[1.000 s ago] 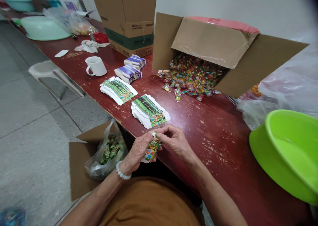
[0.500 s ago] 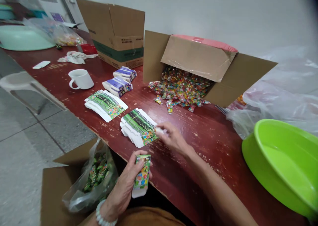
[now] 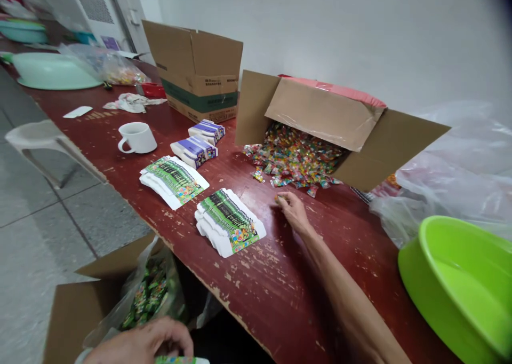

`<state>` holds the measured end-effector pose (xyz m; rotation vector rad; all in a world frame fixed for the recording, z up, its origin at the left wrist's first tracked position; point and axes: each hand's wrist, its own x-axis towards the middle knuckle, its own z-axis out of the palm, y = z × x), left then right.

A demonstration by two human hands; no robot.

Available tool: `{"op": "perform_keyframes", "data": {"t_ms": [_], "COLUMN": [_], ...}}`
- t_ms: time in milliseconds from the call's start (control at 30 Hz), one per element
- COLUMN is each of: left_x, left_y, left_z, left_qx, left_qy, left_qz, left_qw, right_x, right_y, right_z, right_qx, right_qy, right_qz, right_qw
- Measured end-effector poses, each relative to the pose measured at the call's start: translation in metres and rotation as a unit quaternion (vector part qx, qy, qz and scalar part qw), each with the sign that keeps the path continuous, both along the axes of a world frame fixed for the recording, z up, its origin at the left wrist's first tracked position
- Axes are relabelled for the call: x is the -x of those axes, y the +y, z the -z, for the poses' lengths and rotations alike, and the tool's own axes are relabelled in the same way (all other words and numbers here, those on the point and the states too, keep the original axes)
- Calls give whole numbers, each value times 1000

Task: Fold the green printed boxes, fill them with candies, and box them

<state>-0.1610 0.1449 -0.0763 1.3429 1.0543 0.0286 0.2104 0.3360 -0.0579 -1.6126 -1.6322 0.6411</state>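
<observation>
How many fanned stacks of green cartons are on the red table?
2. The near stack lies close to the right hand; the far stack lies between the near stack and the white mug. Any behind the cardboard boxes would be hidden.

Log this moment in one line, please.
left hand: holding green carton, mostly cropped; right hand: pinching tiny item; table: two green stacks

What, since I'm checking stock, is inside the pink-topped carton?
Small, colourful wrapped pieces, some spilling onto the table. The hanging top flap and front pieces cover whatever lies deeper.
</observation>
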Motion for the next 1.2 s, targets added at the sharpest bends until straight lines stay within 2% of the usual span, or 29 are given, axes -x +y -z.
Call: {"op": "perform_keyframes", "data": {"t_ms": [33, 100, 167, 233, 267, 333, 433, 567, 733, 900, 1000, 1100, 1200], "left_x": [0, -10, -29, -52, -62, -81, -98, -110, -115, -117, -118, -119, -122], "left_y": [2, 5, 9, 11, 12, 13, 9, 2, -4, -8, -8, -6, -5], "left_z": [-4, -15, -29, -42, -47, -54, -57, -54, -55, -57, -55, -53, -53], "left_qx": [6, 35, 63, 39, 36, 16, -5, -14, -15, -20, -2, 68, 92], "left_qy": [-19, -92, -163, -213, -231, -256, -276, -294, -303, -314, -340, -349, -358], "left_qz": [-4, -62, -154, -205, -211, -229, -242, -266, -302, -261, -283, -343, -374], "left_qw": [1000, 993, 972, 954, 949, 939, 930, 918, 904, 913, 897, 869, 850], "right_x": [4, 18, 37, 56, 64, 76, 81, 75, 68, 72, 74, 74, 76], "right_y": [-15, -49, -85, -113, -124, -137, -143, -144, -145, -148, -151, -152, -157], "right_z": [-5, -15, -25, -34, -36, -38, -38, -44, -54, -57, -59, -59, -50], "right_qx": [12, 40, 92, 122, 125, 109, 74, 12, -50, -73, -59, -5, 122], "right_qy": [28, 97, 239, 328, 349, 351, 283, 163, 99, 37, 68, 185, 309], "right_qz": [-17, -65, -125, -152, -159, -169, -194, -227, -258, -279, -266, -206, -204], "right_qw": [999, 992, 958, 924, 915, 914, 936, 960, 960, 957, 960, 961, 921]}}
